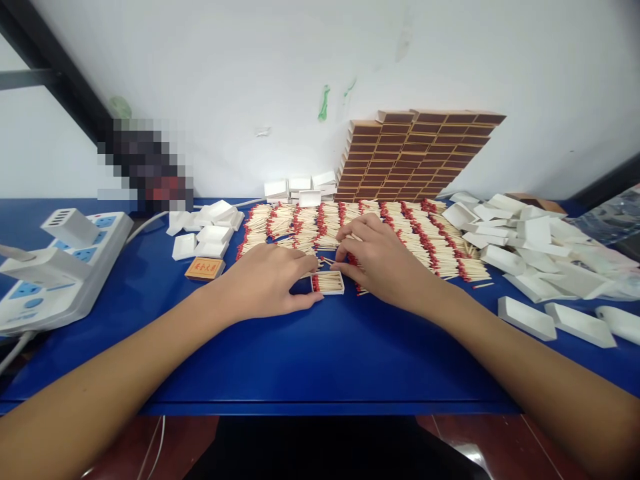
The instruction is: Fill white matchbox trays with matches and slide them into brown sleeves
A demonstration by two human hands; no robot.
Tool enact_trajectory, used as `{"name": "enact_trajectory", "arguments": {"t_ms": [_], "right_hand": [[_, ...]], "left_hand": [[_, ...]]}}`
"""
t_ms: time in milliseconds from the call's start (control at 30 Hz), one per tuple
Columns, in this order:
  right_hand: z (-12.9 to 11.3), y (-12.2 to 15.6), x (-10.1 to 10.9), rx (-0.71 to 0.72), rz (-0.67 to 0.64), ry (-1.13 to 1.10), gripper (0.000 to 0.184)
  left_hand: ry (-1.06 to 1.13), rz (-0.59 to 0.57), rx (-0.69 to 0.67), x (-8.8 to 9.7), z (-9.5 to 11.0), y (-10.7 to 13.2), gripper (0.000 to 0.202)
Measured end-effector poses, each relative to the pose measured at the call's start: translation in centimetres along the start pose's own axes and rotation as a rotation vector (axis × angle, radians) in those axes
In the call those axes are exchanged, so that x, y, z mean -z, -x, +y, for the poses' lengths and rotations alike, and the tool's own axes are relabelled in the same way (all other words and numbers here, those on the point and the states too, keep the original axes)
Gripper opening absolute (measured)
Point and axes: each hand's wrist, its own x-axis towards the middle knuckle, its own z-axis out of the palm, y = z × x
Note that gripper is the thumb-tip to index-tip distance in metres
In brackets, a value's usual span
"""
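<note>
A small white matchbox tray (342,287) holds a layer of red-headed matches in front of me. My left hand (265,280) is at its left end, thumb along the near side and fingers at the far corner, steadying it. Just behind the tray, my right hand (377,263) has thumb and forefinger closed on a match (327,261). Its other fingers curl over the loose matches. Rows of loose matches (417,237) spread behind both hands, their red heads forming bands. To the left of my left hand is an orange-topped matchbox (205,268).
Brown-sided matchboxes (405,157) are stacked against the wall. White empty trays lie in a pile at right (530,240), in a left group (213,230) and at the back (300,189). A power strip (85,280) stands at the left on the blue table (320,360).
</note>
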Motion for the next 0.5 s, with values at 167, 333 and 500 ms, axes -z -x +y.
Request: {"name": "enact_trajectory", "arguments": {"t_ms": [167,333,500], "right_hand": [[0.11,-0.02,-0.15,-0.012,-0.021,-0.015,0.013],[-0.09,-0.19,-0.2,-0.019,-0.04,0.034,0.018],[0.31,-0.01,0.73,0.019,0.02,0.031,0.018]], "left_hand": [[-0.011,0.007,-0.001,-0.07,0.02,0.02,0.031],[-0.012,0.007,0.002,-0.17,-0.04,0.0,0.033],[-0.018,0.005,-0.006,-0.2,-0.04,0.01,0.033]]}}
